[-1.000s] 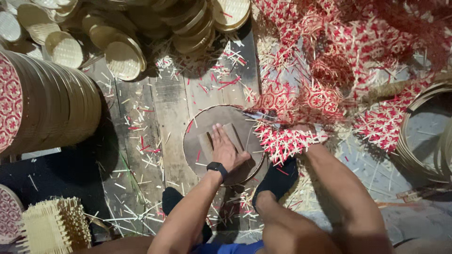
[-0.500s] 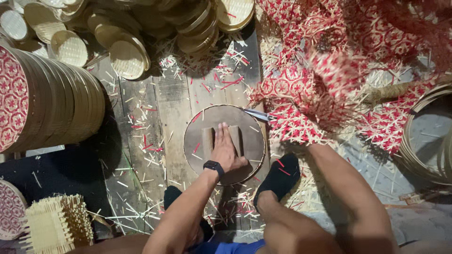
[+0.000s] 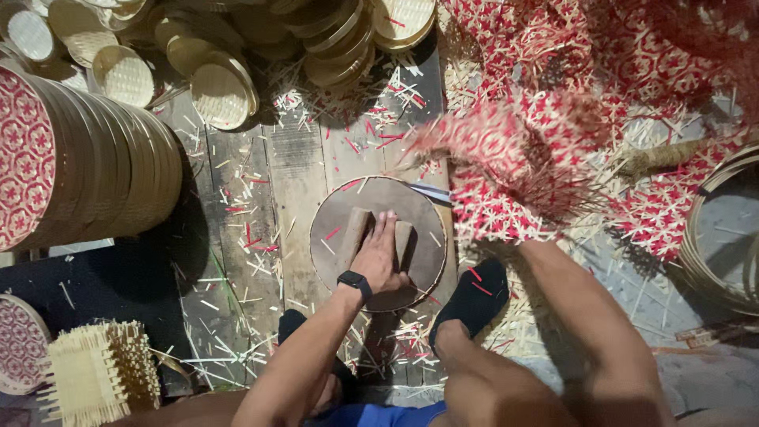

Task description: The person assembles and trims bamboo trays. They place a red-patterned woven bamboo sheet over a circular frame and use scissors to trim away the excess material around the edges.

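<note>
We are pressing our left hand point(image 3: 381, 257), fingers flat and unclenched, on the wooden handle block point(image 3: 378, 235) of a round dark disc point(image 3: 419, 237) at frame centre; a black wristband point(image 3: 355, 282) is circling the wrist. At four o'clock a black-socked foot point(image 3: 472, 299) is resting beside the disc. Our right hand is lying hidden behind the blurred red-and-white woven mat point(image 3: 514, 170) at two o'clock, its grip impossible to tell. At nine o'clock woven trays point(image 3: 87, 170) are standing stacked on edge; at eleven o'clock round baskets point(image 3: 217, 95) are lying.
</note>
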